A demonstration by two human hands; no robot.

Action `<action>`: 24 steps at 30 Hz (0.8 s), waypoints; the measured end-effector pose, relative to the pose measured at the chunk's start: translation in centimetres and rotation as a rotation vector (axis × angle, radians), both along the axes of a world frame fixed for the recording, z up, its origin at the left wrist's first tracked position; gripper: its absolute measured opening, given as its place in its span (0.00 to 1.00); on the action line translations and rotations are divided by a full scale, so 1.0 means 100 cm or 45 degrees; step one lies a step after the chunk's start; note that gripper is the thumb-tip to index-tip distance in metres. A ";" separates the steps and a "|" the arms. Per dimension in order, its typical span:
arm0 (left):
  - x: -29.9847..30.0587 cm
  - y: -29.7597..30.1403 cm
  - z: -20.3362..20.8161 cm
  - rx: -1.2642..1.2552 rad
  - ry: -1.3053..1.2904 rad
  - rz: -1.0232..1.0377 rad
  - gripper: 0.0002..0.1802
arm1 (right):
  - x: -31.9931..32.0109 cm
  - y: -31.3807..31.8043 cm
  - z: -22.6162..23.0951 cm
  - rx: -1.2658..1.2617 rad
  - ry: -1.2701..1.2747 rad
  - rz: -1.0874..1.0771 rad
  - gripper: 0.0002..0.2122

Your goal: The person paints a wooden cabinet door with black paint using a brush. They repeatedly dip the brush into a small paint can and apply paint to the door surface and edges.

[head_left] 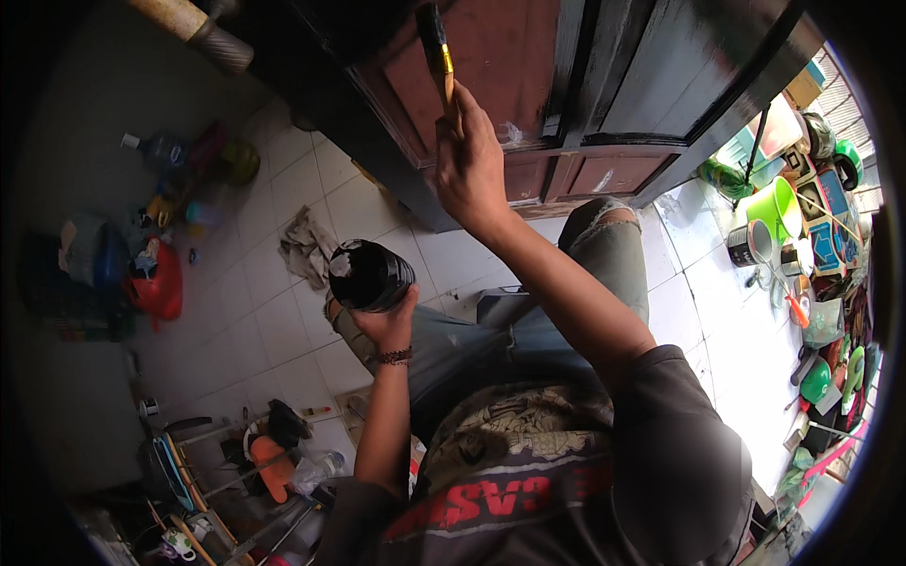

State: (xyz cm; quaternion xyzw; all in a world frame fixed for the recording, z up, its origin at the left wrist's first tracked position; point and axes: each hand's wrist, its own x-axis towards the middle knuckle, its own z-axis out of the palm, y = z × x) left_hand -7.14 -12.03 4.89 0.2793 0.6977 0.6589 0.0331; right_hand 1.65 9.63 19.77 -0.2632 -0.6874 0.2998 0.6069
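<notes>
My right hand (469,168) is raised and closed around the wooden handle of a paintbrush (445,64). The brush points up, its dark bristles in front of a panelled wooden door (552,158); whether they touch it I cannot tell. Reddish-brown panels and dark or grey-painted frame parts make up the door. Lower and to the left, my left hand (392,321) grips a black-smeared paint container (373,275) from below and the side. Its open mouth shows dark inside, with a pale patch at the rim. A beaded bracelet circles my left wrist.
A crumpled rag (307,247) lies on the white tiled floor (274,325). A red plastic container (156,281) and a water bottle (160,151) are at the left. On the right stand a lime-green bucket (776,209), a paint can (749,243) and piled household goods. A metal rack (212,481) is lower left.
</notes>
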 end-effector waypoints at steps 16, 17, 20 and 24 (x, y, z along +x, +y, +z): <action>0.006 0.002 0.014 0.021 0.055 0.008 0.55 | -0.006 0.015 -0.002 0.099 -0.492 0.001 0.21; 0.007 0.002 0.015 0.029 0.042 -0.007 0.54 | -0.001 0.026 0.001 0.132 -0.482 -0.022 0.21; 0.010 0.005 0.020 0.033 -0.048 -0.022 0.54 | 0.009 0.038 0.008 0.197 -0.397 -0.074 0.21; 0.004 0.006 0.013 0.008 -0.018 -0.042 0.54 | 0.015 0.022 0.010 0.175 -0.449 0.004 0.21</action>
